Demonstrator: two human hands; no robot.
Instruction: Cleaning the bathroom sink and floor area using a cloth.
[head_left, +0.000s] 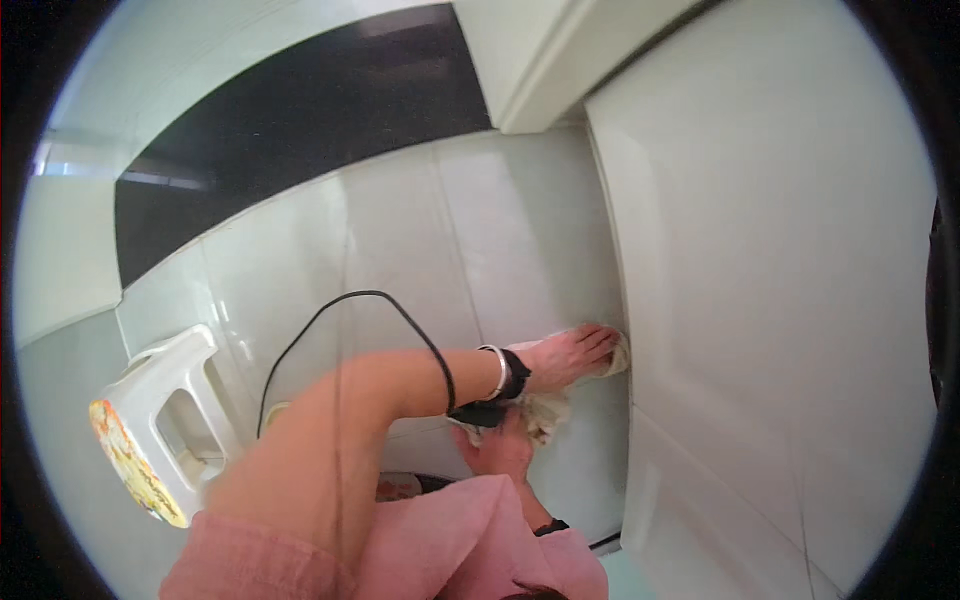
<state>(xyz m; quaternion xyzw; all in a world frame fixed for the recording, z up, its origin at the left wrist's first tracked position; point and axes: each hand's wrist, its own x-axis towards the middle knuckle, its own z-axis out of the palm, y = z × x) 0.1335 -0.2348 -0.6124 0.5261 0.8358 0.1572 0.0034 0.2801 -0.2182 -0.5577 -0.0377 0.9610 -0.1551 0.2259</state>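
My left hand (574, 356) presses on a cream cloth (619, 356) on the pale tiled surface, close to the wall edge; its fingers are bent over the cloth. A white bangle and a black band circle that wrist. My right hand (506, 446) is just below, beside a bunched part of cloth (547, 416). A small black object (480, 415) with a black cable (367, 292) overlaps its fingers, so its hold cannot be made out. The cable loops over my left forearm.
A white plastic stool (214, 390) with a colourful patterned top stands at the left. A glossy dark panel (315, 127) runs across the upper left. A large pale tiled face (735, 262) rises at the right, beside a white frame (547, 75).
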